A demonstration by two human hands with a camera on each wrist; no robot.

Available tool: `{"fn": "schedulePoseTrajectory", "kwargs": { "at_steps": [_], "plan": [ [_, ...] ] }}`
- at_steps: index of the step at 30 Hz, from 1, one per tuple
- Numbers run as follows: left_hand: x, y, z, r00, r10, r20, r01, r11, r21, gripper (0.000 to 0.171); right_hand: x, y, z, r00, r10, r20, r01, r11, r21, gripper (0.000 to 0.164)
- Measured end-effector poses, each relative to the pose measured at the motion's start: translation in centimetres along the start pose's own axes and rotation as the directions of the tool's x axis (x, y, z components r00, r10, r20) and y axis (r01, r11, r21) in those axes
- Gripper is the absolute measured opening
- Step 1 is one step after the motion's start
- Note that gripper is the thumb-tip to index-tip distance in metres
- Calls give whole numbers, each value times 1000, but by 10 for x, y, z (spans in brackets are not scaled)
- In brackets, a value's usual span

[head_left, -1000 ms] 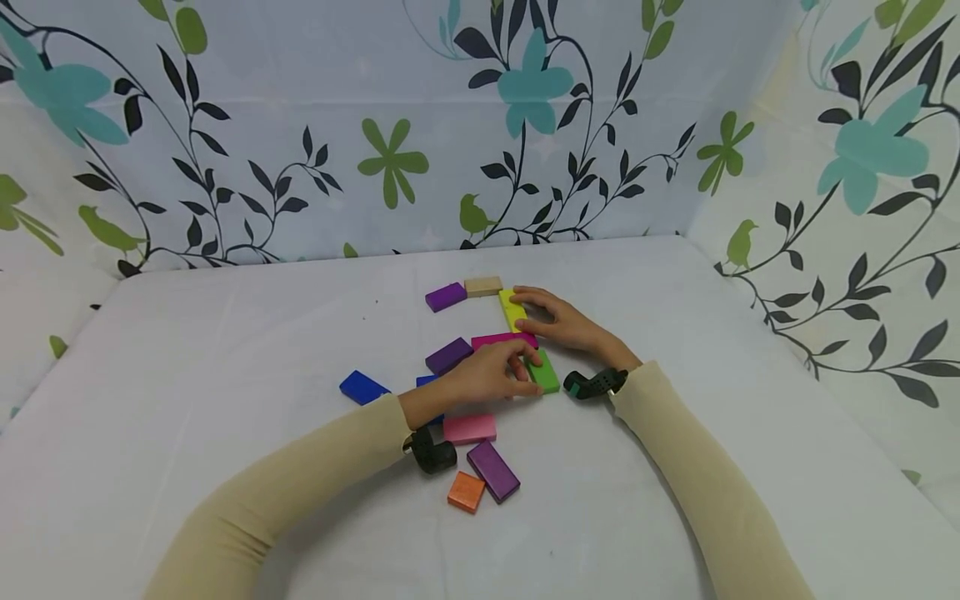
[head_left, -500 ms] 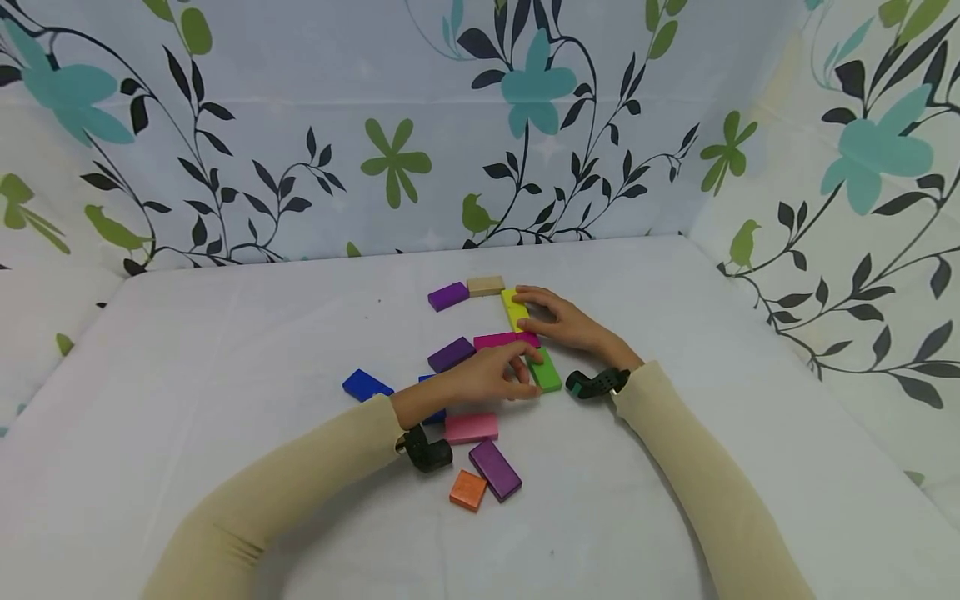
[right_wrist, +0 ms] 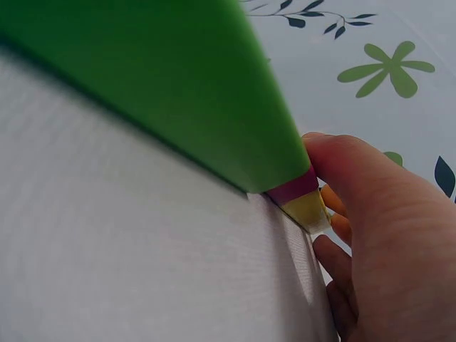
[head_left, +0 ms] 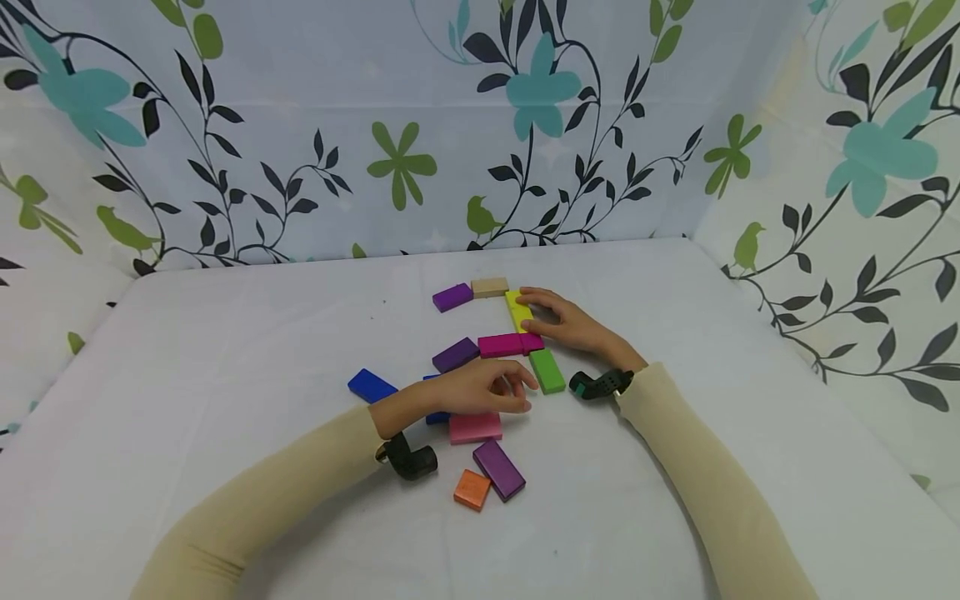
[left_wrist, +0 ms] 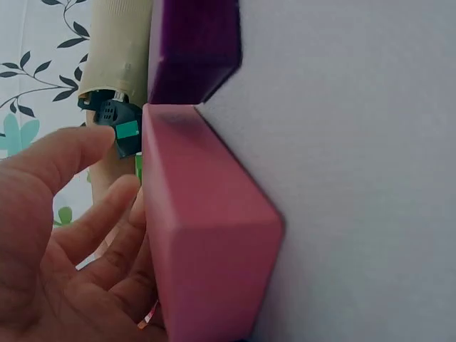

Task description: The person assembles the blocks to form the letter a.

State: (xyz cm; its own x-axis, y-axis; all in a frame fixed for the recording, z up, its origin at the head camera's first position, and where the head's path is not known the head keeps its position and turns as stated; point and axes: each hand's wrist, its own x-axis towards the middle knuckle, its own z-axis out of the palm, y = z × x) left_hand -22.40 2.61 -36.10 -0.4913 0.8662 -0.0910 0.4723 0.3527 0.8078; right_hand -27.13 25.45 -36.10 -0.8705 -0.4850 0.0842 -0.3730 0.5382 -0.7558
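My right hand [head_left: 570,324] rests at the yellow block [head_left: 517,310], its thumb at the near end and its fingers curved to the far end. In the right wrist view part of the yellow block [right_wrist: 308,211] shows beyond a large green block [right_wrist: 178,92]. My left hand [head_left: 483,386] hovers left of the green block [head_left: 547,372], above the pink block [head_left: 475,428], fingers loosely bent and holding nothing. In the left wrist view its fingers [left_wrist: 107,221] are beside the pink block [left_wrist: 214,235]. Magenta blocks [head_left: 501,345] lie between yellow and green.
Around them on the white table [head_left: 615,517] lie a tan block [head_left: 490,287], a purple block [head_left: 452,297], a dark purple block [head_left: 455,355], a blue block [head_left: 371,385], another purple block [head_left: 499,470] and an orange block [head_left: 472,490]. Another blue block is partly covered by my left hand.
My left hand has let go of the green block and drawn back slightly to the left, uncovering it and the magenta blocks. The right hand stays at the yellow block.
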Motion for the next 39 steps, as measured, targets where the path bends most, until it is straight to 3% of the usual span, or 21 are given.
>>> {"fn": "schedulePoseTrajectory", "kwargs": {
  "at_steps": [4, 7, 10, 15, 20, 28, 39],
  "plan": [
    [-5, -4, 0, 999, 32, 26, -31, 999, -18, 31, 0, 0, 1, 1000, -1, -1, 1, 1000, 6, 48],
    [-10, -4, 1, 998, 53, 44, -52, 998, -22, 31, 5, 18, 3, 1000, -11, -11, 11, 1000, -4, 48],
    [-16, -3, 2, 994, 75, 83, -74, 997, -6, 36, 7, 22, 2, 1000, -14, -16, 14, 1000, -1, 48],
    [-23, -4, 3, 981, 116, 156, -123, 992, 39, 44, 0, -2, -2, 1000, -3, 2, 3, 1000, 5, 48],
    [-27, -5, 2, 966, 173, 193, -194, 976, 98, 47, -1, -2, -2, 1000, 1, 7, -2, 1000, 3, 48],
    [-29, -1, 1, 964, 137, 227, -175, 972, 155, 49, 0, 3, -1, 1000, -11, 4, 11, 1000, 13, 48],
    [-31, -4, 1, 957, 175, 232, -209, 969, 132, 45, -1, 1, -1, 1000, -11, 3, 11, 1000, 2, 47]
  ]
}}
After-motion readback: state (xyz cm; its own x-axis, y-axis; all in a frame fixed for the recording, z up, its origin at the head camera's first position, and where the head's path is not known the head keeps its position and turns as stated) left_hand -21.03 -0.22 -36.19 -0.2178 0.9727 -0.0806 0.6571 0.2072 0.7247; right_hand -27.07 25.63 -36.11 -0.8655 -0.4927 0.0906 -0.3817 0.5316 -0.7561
